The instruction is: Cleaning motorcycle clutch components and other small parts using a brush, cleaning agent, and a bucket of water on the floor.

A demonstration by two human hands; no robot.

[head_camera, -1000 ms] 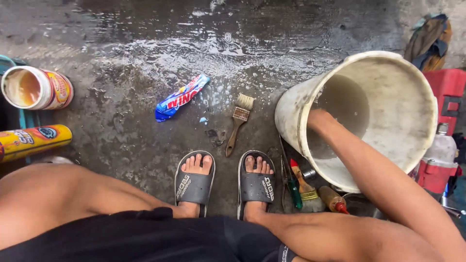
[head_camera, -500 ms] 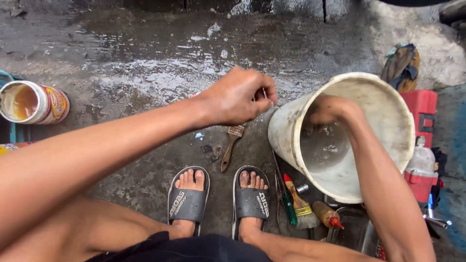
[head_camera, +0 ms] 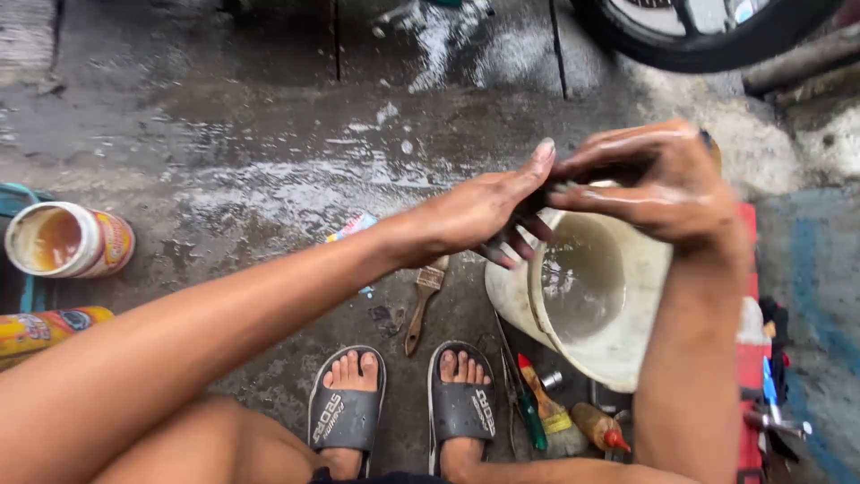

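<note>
My left hand (head_camera: 479,211) and my right hand (head_camera: 654,179) meet above the rim of a tilted white bucket (head_camera: 618,350) with a little water in its bottom. Both hands are wet, with fingers extended, and the palms press against each other. I see nothing held between them. My feet in black sandals (head_camera: 461,408) rest on the wet concrete just in front of the bucket.
A small paintbrush (head_camera: 423,300) lies on the floor by my left hand. A green-handled screwdriver (head_camera: 528,417), a brush and a small squeeze bottle (head_camera: 598,426) lie under the bucket. An open can (head_camera: 67,240) and a yellow spray can (head_camera: 45,327) sit left. A tyre (head_camera: 708,31) is at top right.
My right hand came out of the bucket and rose above its rim. My left hand moved right to meet it, and the view tilted upward.
</note>
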